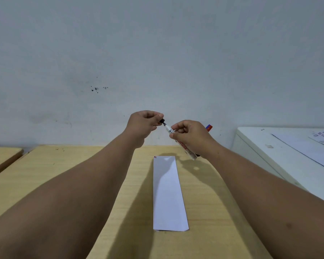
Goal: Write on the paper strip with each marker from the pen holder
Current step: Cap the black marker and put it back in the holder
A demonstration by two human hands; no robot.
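A white paper strip (167,193) lies lengthwise on a light wooden table (67,174), running away from the camera between two bare forearms and ending just below the raised hands. A few short red marks (155,157) show at its far left corner, under the left wrist; the rest of the strip reads blank. Above the strip's far end, the right hand (190,136) is closed around the white barrel of a marker (183,144), which slants with its black tip up toward the left hand and its tail down below the right palm. The left hand (142,124), slightly apart from the right, pinches a small black cap (162,120) between thumb and fingertips; the cap sits just off the marker's exposed tip. Behind the right hand, the red and blue ends of other markers (209,127) peek out; whatever holds them is hidden by the hand. To the right of the right forearm stands a white surface (281,156) carrying printed sheets (322,141). A pale wall (157,53) with dark specks fills the background beyond both hands.
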